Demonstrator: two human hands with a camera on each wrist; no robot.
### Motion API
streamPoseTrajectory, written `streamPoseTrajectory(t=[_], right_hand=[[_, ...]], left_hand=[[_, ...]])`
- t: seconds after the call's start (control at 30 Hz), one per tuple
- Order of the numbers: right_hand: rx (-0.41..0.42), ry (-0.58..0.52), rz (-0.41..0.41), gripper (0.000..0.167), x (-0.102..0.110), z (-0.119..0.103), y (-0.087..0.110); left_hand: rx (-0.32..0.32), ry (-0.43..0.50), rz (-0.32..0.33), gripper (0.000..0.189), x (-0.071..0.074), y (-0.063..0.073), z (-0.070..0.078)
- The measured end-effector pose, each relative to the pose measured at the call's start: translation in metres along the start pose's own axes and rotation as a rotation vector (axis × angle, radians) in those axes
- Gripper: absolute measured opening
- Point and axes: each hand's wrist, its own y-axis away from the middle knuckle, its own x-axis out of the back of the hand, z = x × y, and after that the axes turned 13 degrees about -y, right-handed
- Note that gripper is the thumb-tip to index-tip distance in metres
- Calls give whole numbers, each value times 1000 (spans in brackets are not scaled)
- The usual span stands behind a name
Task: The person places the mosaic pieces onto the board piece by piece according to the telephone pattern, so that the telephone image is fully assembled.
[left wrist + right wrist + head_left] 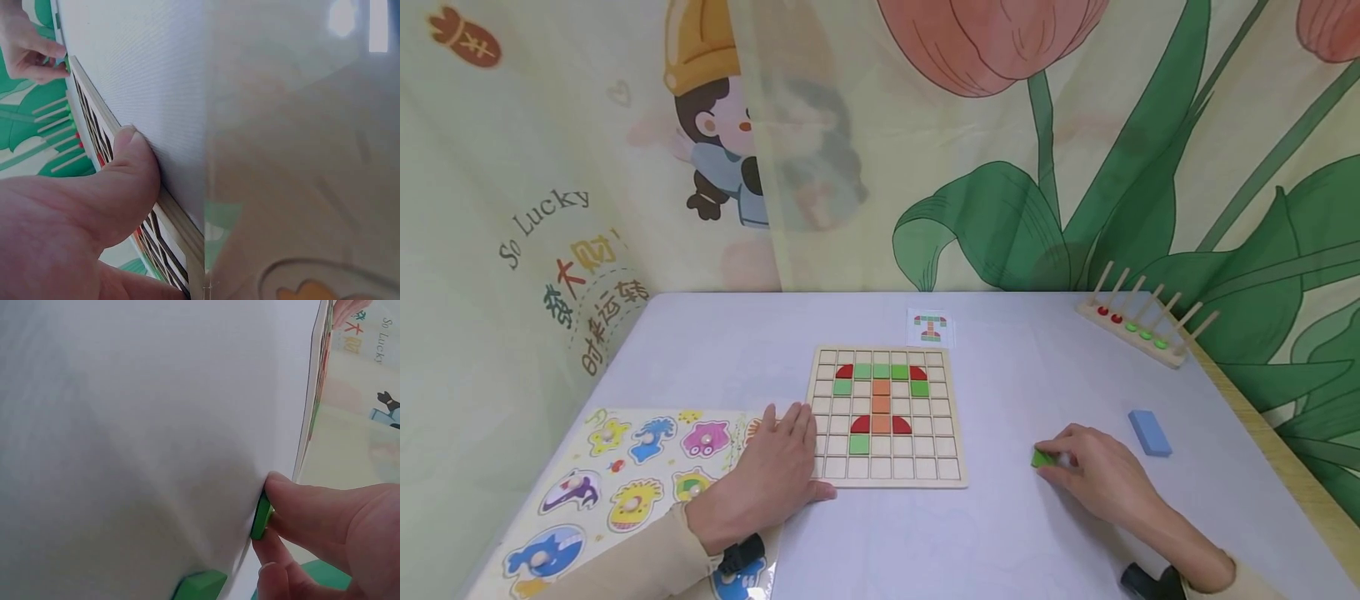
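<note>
My right hand [1093,471] pinches a green block [1042,457] between thumb and fingertips, low over the white tabletop to the right of the board. In the right wrist view a second green block [201,586] lies on the table near that hand. My left hand [771,462] rests at the left edge of a wooden grid board [961,417], fingers straight, with the thumb [134,150] against the board's near edge. Red quarter-round pieces [901,426], orange squares [881,405] and green squares [859,444] sit in the board's cells.
A small pattern card [930,327] lies behind the board. At the back right stands a wooden peg rack [1131,327] with red and green beads. A blue block [1149,433] lies beyond my right hand. An animal knob puzzle [610,483] lies under my left arm.
</note>
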Motion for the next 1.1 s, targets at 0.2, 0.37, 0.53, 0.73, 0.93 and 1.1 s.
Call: streamPoseTrajectory(t=[0.2,0.37,0.53,0.73,0.93,1.1], right_hand=[[-21,-4,-6,33,-5,-7,-2],[8,-30,13,32,-12,-19,-3],[78,-59,15,31,-17,-37,-7],[113,-107,-6,32,-26,-64,-15],[199,-169,-31,32,-39,-91,-26],[310,-144,-20,31,-51,-110,-38]], left_hand=[[-5,-13,16,94,0,0,0],[-3,-13,23,94,0,0,-1],[-2,-6,15,95,0,0,0],[-2,-10,16,94,0,0,0],[2,7,16,94,0,0,0],[5,16,11,94,0,1,0]])
